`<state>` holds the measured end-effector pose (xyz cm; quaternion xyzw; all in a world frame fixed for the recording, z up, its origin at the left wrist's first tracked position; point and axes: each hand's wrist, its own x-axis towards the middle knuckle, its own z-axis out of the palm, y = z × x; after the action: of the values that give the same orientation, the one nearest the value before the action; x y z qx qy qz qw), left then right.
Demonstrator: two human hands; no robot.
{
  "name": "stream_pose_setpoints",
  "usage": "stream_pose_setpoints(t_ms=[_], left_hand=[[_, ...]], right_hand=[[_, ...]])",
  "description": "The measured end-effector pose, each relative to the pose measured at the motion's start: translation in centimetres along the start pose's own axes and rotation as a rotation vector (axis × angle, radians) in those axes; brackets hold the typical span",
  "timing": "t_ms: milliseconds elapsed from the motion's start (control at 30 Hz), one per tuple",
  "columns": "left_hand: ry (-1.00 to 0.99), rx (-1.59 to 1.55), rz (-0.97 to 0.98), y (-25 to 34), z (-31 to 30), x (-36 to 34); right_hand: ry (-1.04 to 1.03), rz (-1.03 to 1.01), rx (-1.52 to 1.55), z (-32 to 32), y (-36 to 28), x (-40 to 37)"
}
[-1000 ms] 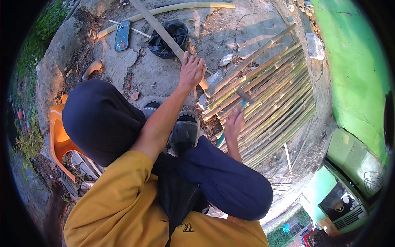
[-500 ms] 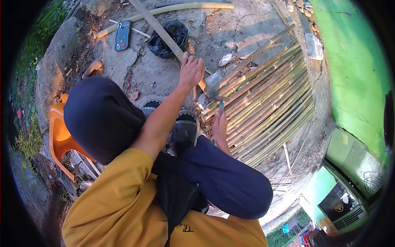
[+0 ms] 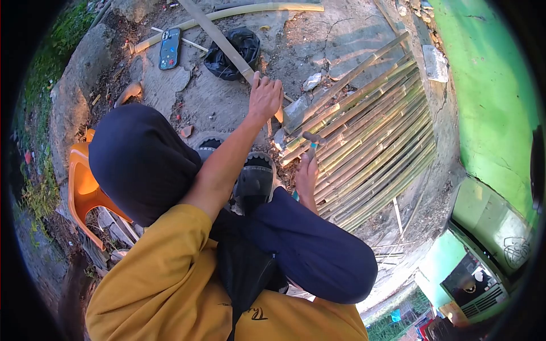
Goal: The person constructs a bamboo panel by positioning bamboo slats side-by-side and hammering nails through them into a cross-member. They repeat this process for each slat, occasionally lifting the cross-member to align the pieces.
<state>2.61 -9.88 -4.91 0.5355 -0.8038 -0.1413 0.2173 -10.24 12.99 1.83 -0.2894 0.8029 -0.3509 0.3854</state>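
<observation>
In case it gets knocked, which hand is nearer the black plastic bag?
Left. The left hand holds the bamboo strip just this side of the black plastic bag; the right hand, holding the hammer, is farther back, to the right.

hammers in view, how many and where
1: the hammer in the right hand, its head near the bamboo strips. The knees could hide others.

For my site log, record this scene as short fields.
left hand: gripping the bamboo strip
right hand: holding the hammer
slats: bamboo, side by side on the ground
phone: lying on the ground, near the bag
bag: black, crossed by the strip in view
chair: orange, beyond the left knee
</observation>
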Motion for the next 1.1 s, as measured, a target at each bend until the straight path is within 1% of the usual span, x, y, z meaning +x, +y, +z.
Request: stream_pose_setpoints(t_ms=[67, 100, 133, 200, 233, 267, 333, 367, 400, 467, 500, 533, 600, 633, 667, 767, 867, 900, 933, 1000, 1067, 1100], left_hand=[[0.008, -0.009, 0.002, -0.4, -0.2, 0.0], [0.016, -0.029, 0.017, -0.1, -0.1, -0.1], [0.02, -0.035, 0.025, 0.0, 0.0, 0.2], [0.029, -0.033, 0.023, 0.0, -0.1, 0.0], [0.022, -0.036, 0.02, 0.0, -0.1, 0.0], [0.029, -0.038, 0.025, 0.0, -0.1, -0.1], [0.015, 0.0, 0.008, 0.2, -0.3, 0.0], [0.027, -0.003, 0.007, 0.3, -0.3, 0.1], [0.039, -0.006, 0.018, 0.4, -0.3, 0.0], [0.001, 0.0, 0.007, 0.2, -0.3, 0.1], [-0.01, -0.01, 0.007, 0.1, -0.4, 0.1], [-0.012, -0.01, 0.012, 0.2, -0.5, 0.0], [0.008, -0.019, 0.004, 0.2, -0.3, 0.1], [0.005, -0.019, 0.003, 0.4, -0.4, 0.1], [0.003, -0.012, 0.011, 0.4, -0.5, 0.2], [0.001, -0.003, 0.012, 0.4, -0.6, 0.0], [-0.007, 0.007, 0.002, 0.3, -0.3, 0.2], [-0.022, 0.012, -0.003, 0.2, -0.3, 0.2], [-0.031, 0.009, -0.005, 0.3, -0.2, -0.2], [-0.01, -0.003, 0.006, 0.2, -0.1, 0.1], [-0.012, -0.003, 0.007, 0.1, -0.1, 0.0], [-0.01, -0.002, 0.012, 0.1, -0.2, 0.1]], right_hand=[[-0.015, 0.064, 0.167, -1.8, -1.5, 0.1], [0.054, 0.025, 0.179, -2.1, -2.1, 0.1], [0.063, 0.02, 0.18, -2.2, -2.5, 0.2], [0.145, -0.114, 0.184, -2.5, -2.8, 0.3], [0.138, -0.123, 0.072, -2.4, -2.5, 0.2], [0.143, -0.13, 0.073, -2.0, -2.3, 0.0], [-0.012, -0.034, -0.126, -0.5, -2.7, -0.4], [-0.02, -0.112, -0.292, 0.1, -2.3, -0.6], [-0.007, -0.122, -0.288, -0.3, -2.0, -0.6], [0.104, 0.02, -0.104, -0.7, -2.7, -0.1], [0.113, 0.041, -0.027, -1.3, -2.7, 0.3], [0.116, 0.043, -0.024, -1.7, -2.6, 0.4], [0.197, -0.08, 0.096, -2.2, -2.3, 1.0], [0.233, -0.148, 0.094, -1.9, -2.3, 1.2], [0.229, -0.146, 0.096, -1.8, -2.4, 1.1], [0.0, -0.143, -0.461, -0.6, 0.6, 1.3], [-0.047, -0.119, -0.428, -0.8, -2.7, 2.1], [-0.07, -0.107, -0.362, -1.2, -3.3, 2.3], [-0.071, -0.098, -0.365, -1.4, -3.7, 1.9], [0.081, -0.278, -0.268, -1.4, -4.5, 2.0], [0.087, -0.25, -0.216, -1.3, -5.0, 1.6], [0.049, -0.187, -0.305, -1.0, -4.7, 1.5]])
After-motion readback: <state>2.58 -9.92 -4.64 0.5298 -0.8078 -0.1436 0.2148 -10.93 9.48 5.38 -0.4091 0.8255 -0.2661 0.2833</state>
